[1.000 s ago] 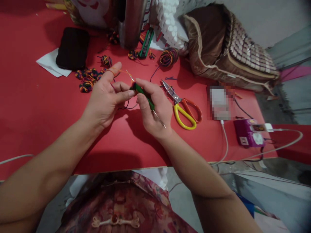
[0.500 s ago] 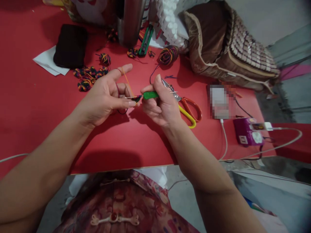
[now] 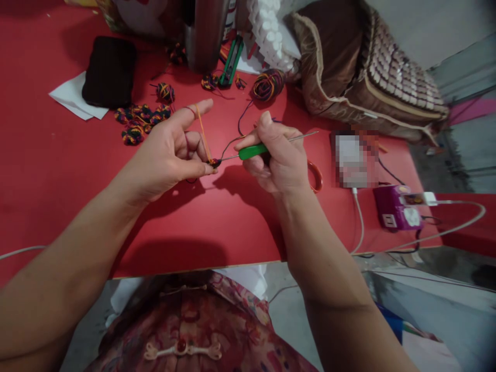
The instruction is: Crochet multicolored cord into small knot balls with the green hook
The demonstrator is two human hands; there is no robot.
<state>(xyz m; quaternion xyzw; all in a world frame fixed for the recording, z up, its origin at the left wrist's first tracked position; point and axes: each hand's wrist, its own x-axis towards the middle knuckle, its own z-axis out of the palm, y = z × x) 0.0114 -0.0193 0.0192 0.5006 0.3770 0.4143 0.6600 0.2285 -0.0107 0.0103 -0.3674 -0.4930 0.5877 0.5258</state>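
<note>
Between thumb and fingers, my left hand (image 3: 170, 147) pinches a small piece of dark multicoloured crochet work (image 3: 214, 163). An orange strand of yarn (image 3: 202, 129) runs from the raised left index finger down to it. My right hand (image 3: 277, 155) is closed around the green handle of a crochet hook (image 3: 251, 151). The hook's thin metal shaft reaches left to the crochet work, and a second metal end sticks out behind the hand. A dark strand leads from the work toward the yarn ball (image 3: 268, 85). Scissors (image 3: 315, 176) lie mostly hidden behind my right hand.
Finished-looking crochet pieces (image 3: 134, 124) and a small yarn ball (image 3: 166, 92) lie beyond my left hand. Behind are a black case (image 3: 109, 71), a metal bottle (image 3: 205, 36) and a green cutter (image 3: 231, 62). A brown bag (image 3: 349, 67) and purple adapter (image 3: 397, 208) stand right.
My right hand has moved right with the crochet hook, drawing it away from the left fingers and covering more of the scissors. My left hand stays nearly in place.
</note>
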